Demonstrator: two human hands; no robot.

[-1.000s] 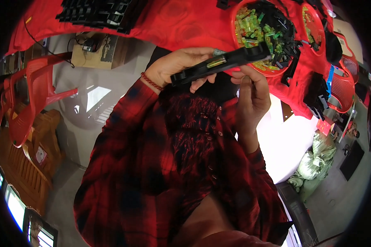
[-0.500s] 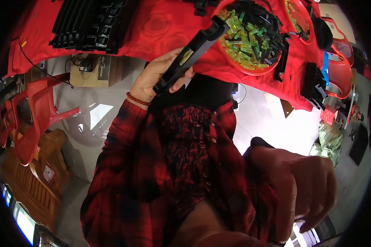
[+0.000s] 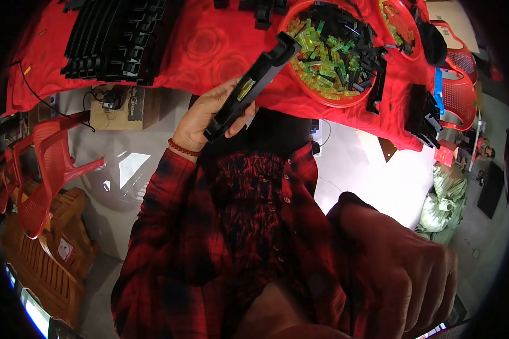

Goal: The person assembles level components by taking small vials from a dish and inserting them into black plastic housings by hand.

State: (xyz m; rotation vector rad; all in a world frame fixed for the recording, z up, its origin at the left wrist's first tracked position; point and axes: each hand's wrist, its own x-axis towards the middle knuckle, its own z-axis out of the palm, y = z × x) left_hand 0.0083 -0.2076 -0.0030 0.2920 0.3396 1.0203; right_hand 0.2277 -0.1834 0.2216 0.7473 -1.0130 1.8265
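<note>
My left hand (image 3: 201,116) is closed around a long black plastic housing (image 3: 260,76), held at a slant in front of the red-covered table. A slim clear yellow-green insert (image 3: 245,89) shows in a slot along its side. Close below the camera on the right, my right hand (image 3: 410,271) is raised with its fingers curled. Its back faces up and the fingertips are hidden, so what it holds, if anything, cannot be seen. Beyond the housing's far end stands a round red tray (image 3: 326,104) of small yellow-green and black plastic pieces (image 3: 331,56).
A stack of black plastic housings (image 3: 110,39) lies at the table's left. Further black parts (image 3: 424,116) rest near its right edge, and a second red tray (image 3: 415,53) is behind. Red chairs (image 3: 45,175) stand left, beside a cardboard box (image 3: 119,113).
The right hand has sunk slightly in view and its fingers look more tightly curled. The left hand keeps its hold on the black housing. The whole view has shifted a little.
</note>
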